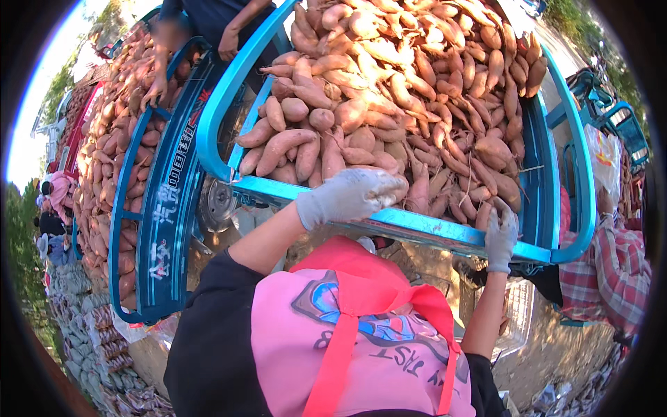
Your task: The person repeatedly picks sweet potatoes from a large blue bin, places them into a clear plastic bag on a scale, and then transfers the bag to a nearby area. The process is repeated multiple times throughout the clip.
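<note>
A heap of sweet potatoes (365, 104) fills the blue metal cargo bed (417, 221) of a cart in front of me. My left hand (344, 195), in a grey work glove, reaches over the near rail. Its fingers are closed around a sweet potato (400, 189), mostly hidden by the glove. At the near right corner my right hand (501, 232), gloved too and soiled at the fingertips, grips a small upright sweet potato (483, 216) beside its thumb. Loose roots and several long sweet potatoes lie just beyond both hands.
Another blue cart (164, 219) piled with sweet potatoes stands at the left, where a person (219, 26) leans over it. A person in a plaid shirt (607, 271) is close on the right. A white plastic crate (513, 318) sits on the ground; filled bags (83, 323) lie lower left.
</note>
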The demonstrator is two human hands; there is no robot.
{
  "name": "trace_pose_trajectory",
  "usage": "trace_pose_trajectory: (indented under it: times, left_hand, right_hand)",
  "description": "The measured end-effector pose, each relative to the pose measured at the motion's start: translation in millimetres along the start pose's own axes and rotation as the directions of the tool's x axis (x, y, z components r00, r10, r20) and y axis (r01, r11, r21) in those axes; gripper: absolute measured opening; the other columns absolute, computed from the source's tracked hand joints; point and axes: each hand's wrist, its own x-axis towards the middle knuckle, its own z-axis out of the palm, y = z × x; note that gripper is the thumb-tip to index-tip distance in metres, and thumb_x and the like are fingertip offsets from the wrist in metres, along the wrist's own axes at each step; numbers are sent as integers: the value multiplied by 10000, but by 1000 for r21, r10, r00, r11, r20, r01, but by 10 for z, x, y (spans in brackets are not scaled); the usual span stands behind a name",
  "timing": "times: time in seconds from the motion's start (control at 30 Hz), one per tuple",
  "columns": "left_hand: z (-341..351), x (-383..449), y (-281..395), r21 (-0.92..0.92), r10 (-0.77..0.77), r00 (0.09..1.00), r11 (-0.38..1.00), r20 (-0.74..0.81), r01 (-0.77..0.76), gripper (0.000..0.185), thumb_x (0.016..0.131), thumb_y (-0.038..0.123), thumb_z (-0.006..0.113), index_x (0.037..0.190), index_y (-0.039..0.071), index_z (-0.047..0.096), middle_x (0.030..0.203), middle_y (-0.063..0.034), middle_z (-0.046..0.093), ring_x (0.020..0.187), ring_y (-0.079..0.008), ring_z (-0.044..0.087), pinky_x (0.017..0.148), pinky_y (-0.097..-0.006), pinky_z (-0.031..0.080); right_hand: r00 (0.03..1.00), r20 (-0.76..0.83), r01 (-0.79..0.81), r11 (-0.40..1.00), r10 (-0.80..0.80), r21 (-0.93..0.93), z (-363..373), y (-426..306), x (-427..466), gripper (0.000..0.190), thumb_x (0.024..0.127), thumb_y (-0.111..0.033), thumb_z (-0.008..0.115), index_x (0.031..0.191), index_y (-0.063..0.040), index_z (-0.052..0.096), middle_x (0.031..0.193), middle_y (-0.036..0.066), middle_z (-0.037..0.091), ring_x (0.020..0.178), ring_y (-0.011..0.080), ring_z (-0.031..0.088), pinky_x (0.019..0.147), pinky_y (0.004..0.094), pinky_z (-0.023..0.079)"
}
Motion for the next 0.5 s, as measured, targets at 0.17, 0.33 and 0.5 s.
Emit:
trace_pose_trajectory:
  times: [0.17,0.33,0.5]
  left_hand:
    - [-379,349,-427,270,-132,983,949,-126,162,324,976,148,625,1288,79,678,1210,-115,715,1079,-277,696,909,-359,549]
    - [-63,1031,-887,223,-196,953,964,230,145,386,1011,272,591,1335,68,640,1275,-171,684,1108,-322,683,925,-370,541]
    - [804,1891,-1442,229,-323,782,945,533,233,397,977,274,557,1297,55,641,1211,-234,690,1087,-368,685,949,-450,531]
  right_hand:
    - [891,389,-249,968,236,-19,203,-11,35,363,1018,-459,512,1194,-211,710,1101,155,748,1027,362,704,903,471,525]
    - [869,398,-294,954,294,-61,133,-136,86,383,1002,-490,518,1166,-209,720,1050,147,758,987,358,719,873,469,536]
    - [873,386,-317,948,300,-19,87,-195,95,364,997,-451,548,1131,-181,752,1018,136,762,927,349,730,838,458,549]
